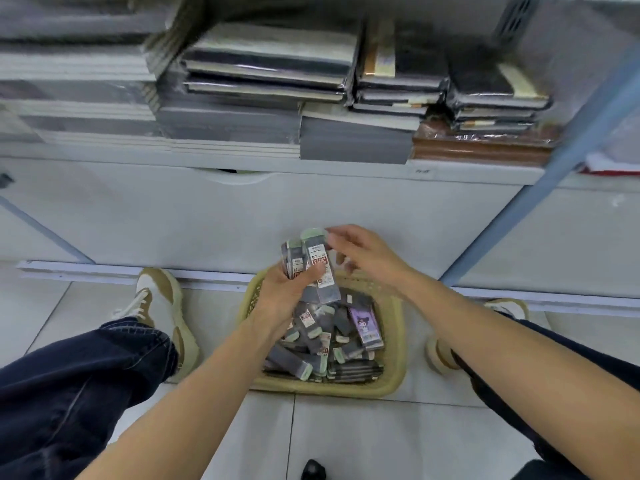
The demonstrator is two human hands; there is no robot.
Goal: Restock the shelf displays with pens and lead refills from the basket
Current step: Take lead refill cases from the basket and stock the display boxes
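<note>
A yellow plastic basket (394, 362) stands on the floor tiles between my feet, holding several grey lead refill cases with pale green caps (311, 337) and one purple cartoon-printed case (367, 325). Above the basket my left hand (284, 292) grips a small bunch of upright lead refill cases (313, 263). My right hand (363, 252) reaches in from the right, and its fingertips pinch the green-capped top of the tallest case in that bunch.
A white shelf unit (311, 209) rises just behind the basket. Its lowest shelf carries stacks of wrapped notebooks (270, 64). A blue metal upright (540, 188) slants at the right. My shoes (159, 299) flank the basket.
</note>
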